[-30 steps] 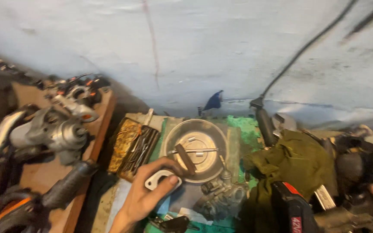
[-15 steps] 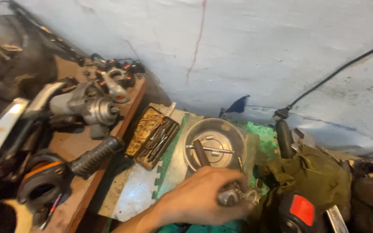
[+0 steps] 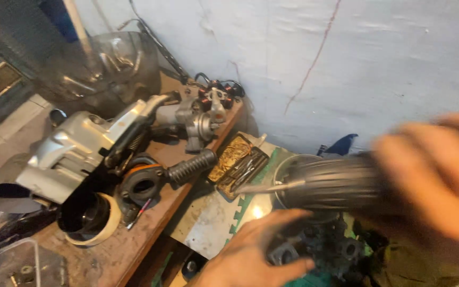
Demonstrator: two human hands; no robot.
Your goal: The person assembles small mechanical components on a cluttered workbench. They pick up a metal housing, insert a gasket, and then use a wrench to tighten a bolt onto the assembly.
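Two hands are at work low in the head view. Nearest, the left hand (image 3: 251, 255) lies palm down, its fingers (image 3: 288, 215) stretched out nearly flat and loosely apart. They are closed on nothing that shows, and the fingertips rest on or just over a cluster of dark metal parts (image 3: 330, 250); which of the two is too blurred to say.

Just above those fingertips is the ribbed tool (image 3: 330, 183), a dark grooved handle with a thin metal shaft (image 3: 269, 187). The right hand (image 3: 436, 180), badly blurred, has its fingers wrapped round the butt of the handle in a full, closed grip.

The tool's long axis runs almost level across the picture. The butt sits in the right palm and the shaft points away from the right fingers, to the person's left. Its tip ends past the left fingertips, over the edge of a round metal dish (image 3: 281, 169).

Handled well, I judge this calls for a steady right wrist, so the shaft stays in line with the handle. The left fingers should also keep clear of the tip.

Beyond the shaft's tip lies an open tin of bits (image 3: 237, 162). Farther left of both hands is a wooden board (image 3: 134, 250) with a black ribbed grip (image 3: 192, 167) and a silver casing (image 3: 81, 146). Farthest back is the pale wall (image 3: 346, 64).
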